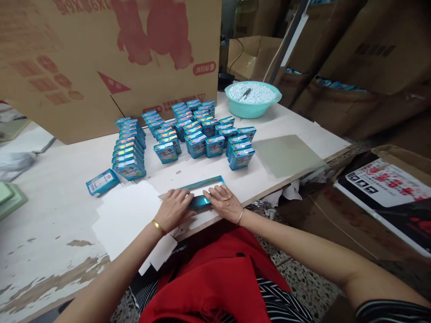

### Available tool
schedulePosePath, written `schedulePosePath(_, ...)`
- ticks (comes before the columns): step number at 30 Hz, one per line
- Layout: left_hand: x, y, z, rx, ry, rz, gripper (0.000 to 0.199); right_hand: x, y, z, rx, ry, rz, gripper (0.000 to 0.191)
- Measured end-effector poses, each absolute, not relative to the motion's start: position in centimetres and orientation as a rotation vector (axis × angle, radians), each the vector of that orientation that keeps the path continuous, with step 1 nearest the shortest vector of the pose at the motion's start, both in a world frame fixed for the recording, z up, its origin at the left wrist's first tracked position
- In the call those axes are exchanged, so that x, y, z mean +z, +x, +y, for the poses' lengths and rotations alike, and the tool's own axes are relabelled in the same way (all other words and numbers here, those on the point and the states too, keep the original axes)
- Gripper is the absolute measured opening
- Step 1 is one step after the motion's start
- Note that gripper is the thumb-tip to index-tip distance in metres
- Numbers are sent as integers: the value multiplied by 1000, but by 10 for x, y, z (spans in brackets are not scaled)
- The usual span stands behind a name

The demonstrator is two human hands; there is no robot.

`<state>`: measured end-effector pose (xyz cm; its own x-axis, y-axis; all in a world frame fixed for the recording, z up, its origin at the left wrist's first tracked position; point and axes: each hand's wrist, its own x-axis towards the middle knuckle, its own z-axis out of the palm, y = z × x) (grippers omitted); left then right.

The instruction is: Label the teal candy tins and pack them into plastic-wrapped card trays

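Note:
At the front edge of the table lies a shallow blue cardboard display box point(200, 202), its inside white and its top open. My left hand point(175, 207) grips the near wall at its left end, with bent fingers over the edge. At the right end, my right hand point(224, 202) has its fingers curled over the same wall. My thumbs and the underside of the box are mostly hidden. Beside my left wrist lies a spread pile of white card sheets point(129, 215). Beyond the box stand rows of small blue packets point(214, 146) labelled "Caramelo".
A large carton point(161, 54) stands behind the packets. To its right is a turquoise basin point(251, 107) of small pale pieces. A greenish sheet point(289, 154) lies at right, and one blue packet point(103, 181) lies flat at left. Cartons point(380, 202) stand beyond the right edge.

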<state>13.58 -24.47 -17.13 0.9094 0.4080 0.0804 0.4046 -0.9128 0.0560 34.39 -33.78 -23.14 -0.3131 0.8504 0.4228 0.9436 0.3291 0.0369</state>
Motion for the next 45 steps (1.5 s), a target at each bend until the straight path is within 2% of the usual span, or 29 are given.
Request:
schedulePosePath(3,-183,133,-260,148,3140,671,27,-231,343,-339,-319,-1655,-2305,29)
schedulePosePath(8,-197,135,-271,180,3010,796,23,-227,344,-338,-189,-1707,-2317,5)
schedulePosePath(19,-184,143,-255,14,2552,977,11,-215,345,-328,57,-1827,-2292,20)
schedulePosePath(30,-174,152,-214,-279,2212,783,19,-190,352,-314,464,-1918,-2340,26)
schedulePosePath(34,-174,155,-204,-383,2182,767,23,-181,352,-307,626,-1997,-2386,35)
schedulePosePath(45,-179,155,-200,-357,2151,772,25,-174,352,-283,902,-1932,-2579,37)
